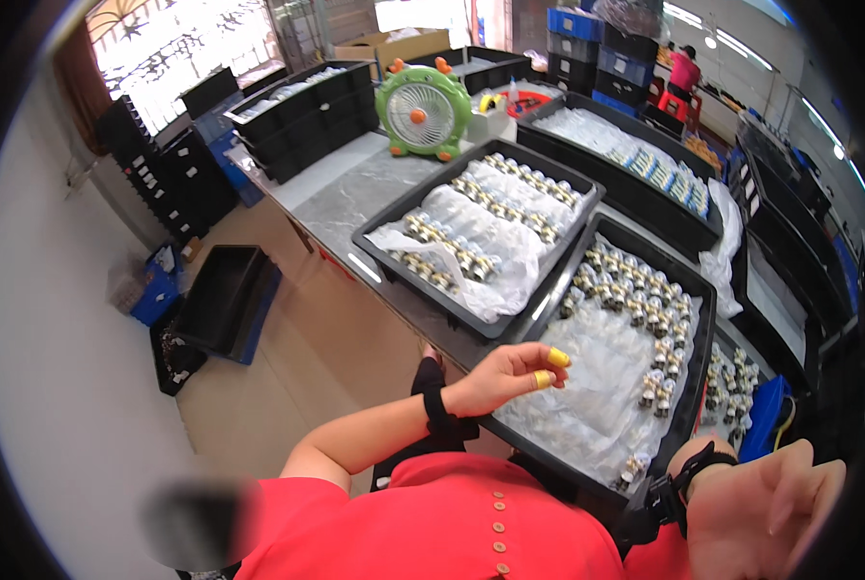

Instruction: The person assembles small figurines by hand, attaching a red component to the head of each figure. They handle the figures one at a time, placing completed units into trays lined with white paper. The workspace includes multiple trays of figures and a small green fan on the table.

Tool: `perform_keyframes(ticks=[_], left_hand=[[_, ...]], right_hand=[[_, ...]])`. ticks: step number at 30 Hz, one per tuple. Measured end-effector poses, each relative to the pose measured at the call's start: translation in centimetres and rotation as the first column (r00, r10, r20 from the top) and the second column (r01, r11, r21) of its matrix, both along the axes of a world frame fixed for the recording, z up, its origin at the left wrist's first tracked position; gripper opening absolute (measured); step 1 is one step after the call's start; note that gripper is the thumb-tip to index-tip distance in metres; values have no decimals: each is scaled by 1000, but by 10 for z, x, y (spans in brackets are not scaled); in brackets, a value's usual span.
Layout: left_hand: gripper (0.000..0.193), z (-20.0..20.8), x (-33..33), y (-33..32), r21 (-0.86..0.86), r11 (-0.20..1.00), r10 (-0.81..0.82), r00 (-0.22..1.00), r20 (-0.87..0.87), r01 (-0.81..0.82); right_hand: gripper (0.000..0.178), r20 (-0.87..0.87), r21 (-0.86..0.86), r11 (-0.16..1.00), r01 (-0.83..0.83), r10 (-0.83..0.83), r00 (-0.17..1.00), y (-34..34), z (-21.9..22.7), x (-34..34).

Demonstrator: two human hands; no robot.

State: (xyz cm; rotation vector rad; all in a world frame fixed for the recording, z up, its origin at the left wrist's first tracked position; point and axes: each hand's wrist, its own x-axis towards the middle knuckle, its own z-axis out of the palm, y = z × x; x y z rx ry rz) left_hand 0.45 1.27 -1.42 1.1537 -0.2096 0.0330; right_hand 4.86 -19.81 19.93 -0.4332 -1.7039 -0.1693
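A: In the head view, where is the left hand (510,375)?
B: It hangs above the left side of a black rectangular plastic tray (706,324), which is lined with a crinkled, whitish plastic sheet (587,387). Its thumb and forefinger carry yellow tape (558,358).
A: Does it grip something?
B: No, I see nothing between the fingers; they are loosely bent, a little apart.
A: And the right hand (759,507)?
B: It is outside the tray, at the lower right. The fingers are partly curled near the dark picture rim, so I cannot tell its grip.
A: Where are the small gold-and-black pieces with clear rounded tops (664,391)?
B: They stand close together along the far end and the right wall, to the right of the left fingertips and beyond them. A few lie apart in the near right corner; to these, the right wrist is nearer.
A: Their long axis?
B: Too small to be sure, but the clear tops mostly point away from the person.
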Motion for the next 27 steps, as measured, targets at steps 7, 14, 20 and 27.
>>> perform_keyframes(ticks=[7, 14, 20, 27], left_hand=[[29, 1, -4, 1, 4, 1000, 30, 999, -41, -30], [27, 12, -5, -2, 53, 998, 33, 998, -62, -30], [31, 21, 1, 7, 6, 999, -40, 973, -225, 42], [38, 32, -8, -3, -37, 981, -191, 911, -365, 191]], right_hand=[[6, 10, -88, 772, 630, -631, 775, 1, -33, 44], [13, 672, -618, -66, 783, -561, 483, -24, -105, 125], [47, 948, -319, -364, 875, -149, 283, -46, -164, 149], [58, 892, -448, -392, 804, -136, 431, -27, -165, 149]])
